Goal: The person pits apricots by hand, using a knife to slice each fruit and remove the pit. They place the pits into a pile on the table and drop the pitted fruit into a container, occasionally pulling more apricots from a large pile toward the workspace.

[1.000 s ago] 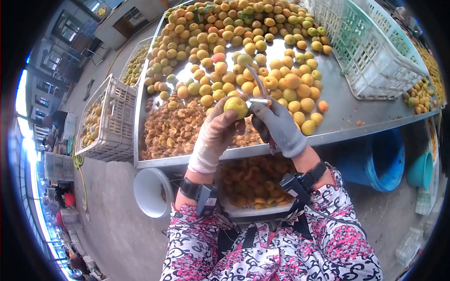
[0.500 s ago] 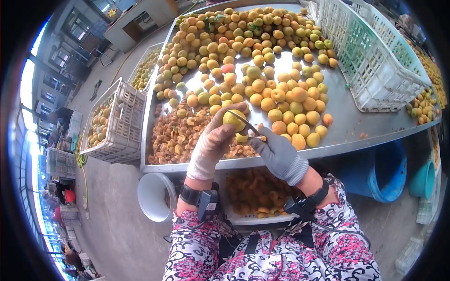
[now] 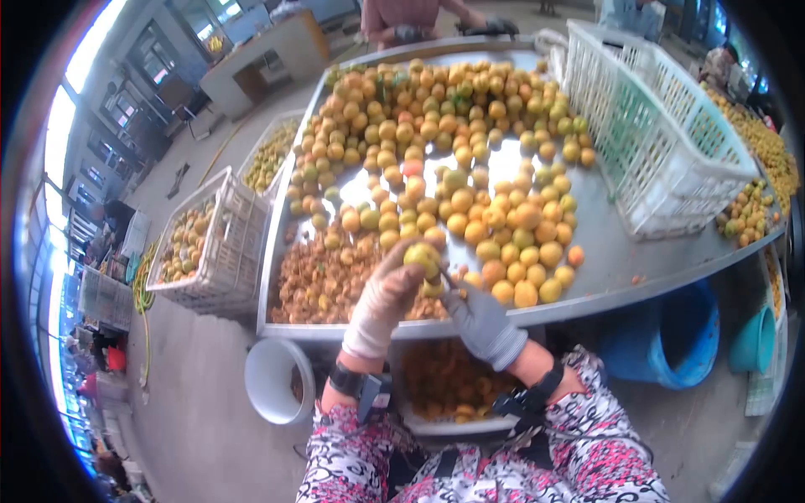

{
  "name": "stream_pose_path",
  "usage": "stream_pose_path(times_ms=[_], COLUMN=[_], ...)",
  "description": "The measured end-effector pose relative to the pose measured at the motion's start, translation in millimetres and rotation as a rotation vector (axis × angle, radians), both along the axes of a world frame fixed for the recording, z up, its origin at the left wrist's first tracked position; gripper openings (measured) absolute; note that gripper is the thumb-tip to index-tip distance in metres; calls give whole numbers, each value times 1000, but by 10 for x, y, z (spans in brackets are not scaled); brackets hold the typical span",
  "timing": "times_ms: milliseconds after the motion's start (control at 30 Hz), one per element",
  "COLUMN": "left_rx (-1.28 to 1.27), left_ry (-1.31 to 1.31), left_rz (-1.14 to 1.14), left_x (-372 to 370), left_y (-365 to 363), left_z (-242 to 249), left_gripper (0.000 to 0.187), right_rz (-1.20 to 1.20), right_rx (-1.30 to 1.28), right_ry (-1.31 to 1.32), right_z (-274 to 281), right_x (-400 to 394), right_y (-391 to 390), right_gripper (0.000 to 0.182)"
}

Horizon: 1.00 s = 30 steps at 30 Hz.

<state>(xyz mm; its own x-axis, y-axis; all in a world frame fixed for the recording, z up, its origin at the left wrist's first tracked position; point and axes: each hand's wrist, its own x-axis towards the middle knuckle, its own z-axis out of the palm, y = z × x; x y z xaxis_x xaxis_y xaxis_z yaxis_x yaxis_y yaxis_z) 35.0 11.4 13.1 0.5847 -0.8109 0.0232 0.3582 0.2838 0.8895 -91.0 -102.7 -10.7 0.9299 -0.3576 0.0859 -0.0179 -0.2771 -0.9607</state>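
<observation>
My left hand (image 3: 381, 302), in a pale stained glove, is closed around a yellow-green apricot (image 3: 421, 257) above the near edge of the metal table (image 3: 608, 272). In its grey glove, my right hand (image 3: 485, 325) grips a small knife (image 3: 448, 279), its blade close to the apricot's right side. Blur hides whether the blade touches the fruit. Whole apricots (image 3: 524, 239) lie just beyond my hands. A heap of brownish-orange pieces (image 3: 327, 277) covers the table's near left part. Under the edge, a tray (image 3: 470, 426) holds orange fruit pieces.
White crates stand on the table (image 3: 662, 176) and at its left, where one crate (image 3: 239, 268) holds apricots. A white bucket (image 3: 270, 402), a blue barrel (image 3: 671, 352) and a teal bucket (image 3: 755, 339) are below. Across the table is a person (image 3: 402, 21) with dark gloves.
The view has tilted up, bringing the person across the table into sight. The knife blade, earlier across the top of the apricot, now points up beside its right side.
</observation>
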Motion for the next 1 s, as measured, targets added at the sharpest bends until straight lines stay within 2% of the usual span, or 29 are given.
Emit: stream_pose_path(times_ms=[167,267,300,400,433,500,567,633,700,767,833,867,900,933,1000], left_rx=[-42,123,138,205,130,55,-9,10,60,129,141,110,75,2,-90], left_ry=[74,-159,-184,-236,-149,-62,162,180,-79,-59,-152,-187,-161,-20,205], left_rz=[2,39,37,61,123,184,225,248,238,185,96,75,174,167,196], left_x=[-20,-46,-63,-17,-68,-154,-236,-257,-172,-108,-92,-62,-153,-217,-253], left_y=[-64,-73,-93,-148,-190,-253,-288,-278,-215,-158,-124,-125,-150,-189,-308], left_z=[27,140,192,8,-74,-136,-148,-113,-56,80,154,111,89,8,-172], left_gripper=[65,66,52,47,45,43,38,38,43,47,49,51,48,45,42], right_rz=[-25,6,3,17,14,-94,-89,-89,-74,-43,-6,-41,-78,-57,-74], right_rx=[-72,44,45,176,178,115,114,116,9,5,9,19,32,136,128], right_ry=[-20,3,10,24,27,-204,-155,-110,61,71,95,-43,-179,-148,-147], right_z=[-126,-65,-87,-187,-217,-170,-161,-148,-124,-31,-45,-51,-49,-28,-119], right_x=[83,93,88,125,124,154,161,161,143,120,118,130,138,104,159], right_y=[-73,-139,-149,-135,-90,14,17,-6,-77,-154,-141,-89,-29,14,61], right_gripper=[28,30,30,28,28,30,29,29,25,25,25,26,28,29,28])
